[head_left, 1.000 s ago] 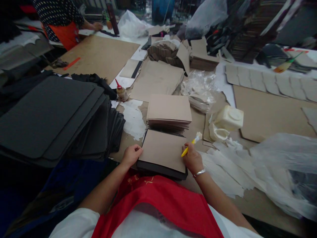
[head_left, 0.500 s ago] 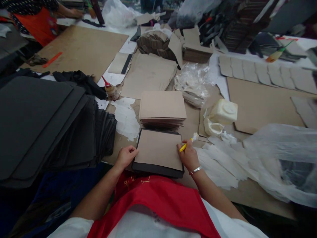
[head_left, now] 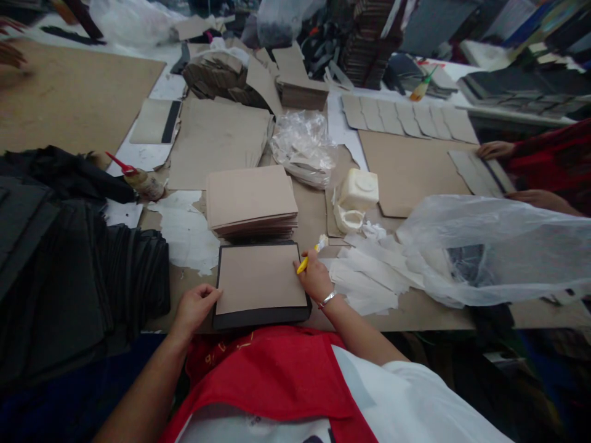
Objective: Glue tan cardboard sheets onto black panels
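Head view: the left hand pinches a tan cardboard sheet on a black panel; the right hand grips a yellow-handled brush. At the sheet's twelve o'clock sits a tan cardboard stack, at two a cream plastic jug, at nine black sheets. Gold lettering on the red apron is illegible.

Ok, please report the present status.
Left hand at left edge of brown sheet. Right hand holds yellow brush, at right edge. Black material underneath. Brown stack just beyond.
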Demonstrator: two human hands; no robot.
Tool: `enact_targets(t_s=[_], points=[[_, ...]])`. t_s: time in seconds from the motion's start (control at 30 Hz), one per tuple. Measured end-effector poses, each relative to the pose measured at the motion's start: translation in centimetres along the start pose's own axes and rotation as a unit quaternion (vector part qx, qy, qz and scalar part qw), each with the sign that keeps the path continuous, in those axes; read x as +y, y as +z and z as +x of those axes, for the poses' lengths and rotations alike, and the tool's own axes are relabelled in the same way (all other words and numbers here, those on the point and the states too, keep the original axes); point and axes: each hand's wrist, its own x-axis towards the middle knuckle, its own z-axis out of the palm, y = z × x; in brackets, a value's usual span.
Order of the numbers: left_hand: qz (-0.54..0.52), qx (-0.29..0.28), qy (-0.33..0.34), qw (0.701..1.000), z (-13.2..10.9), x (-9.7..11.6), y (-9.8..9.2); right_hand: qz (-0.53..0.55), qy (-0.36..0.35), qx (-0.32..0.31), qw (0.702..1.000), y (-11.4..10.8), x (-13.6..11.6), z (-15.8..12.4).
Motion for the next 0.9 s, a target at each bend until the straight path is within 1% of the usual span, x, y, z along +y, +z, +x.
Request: enact_targets(t_s=[0.23, 0.3, 0.4, 0.5, 0.6, 0.77, 0.9], points=[[-0.028, -0.008, 0.009, 1.0, 0.2, 0.4, -0.3, -0.021, -0.009, -0.003, 1.0, 0.3, 0.1, 0.1], [-0.014, -0.007, 0.02, 1.0, 0.2, 0.6, -0.5, -0.028, -0.015, 0.002, 0.999, 0.4, 0.0, 0.0], [0.04, -0.011, 0.045, 0.998, 0.4, 0.8, -0.8, -0.036, -0.02, 0.022, 0.999, 0.6, -0.1, 0.2], [0.067, -0.021, 0.044, 0.997, 0.9, 0.6, -1.1, -0.034, -0.032, 0.029, 0.998, 0.8, -0.3, 0.4], [0.061, -0.025, 0.043, 0.997, 1.3, 0.2, -1.3, -0.036, -0.042, 0.022, 0.998, 0.7, -0.6, 0.3], [0.059, -0.035, 0.057, 0.996, 1.4, -0.3, -1.1, -0.058, -0.04, 0.024, 0.997, 0.8, -1.0, -0.3], [0.069, -0.04, 0.062, 0.995, 1.3, -0.3, -1.2, -0.07, -0.041, 0.025, 0.996, 0.8, -1.4, -0.5]])
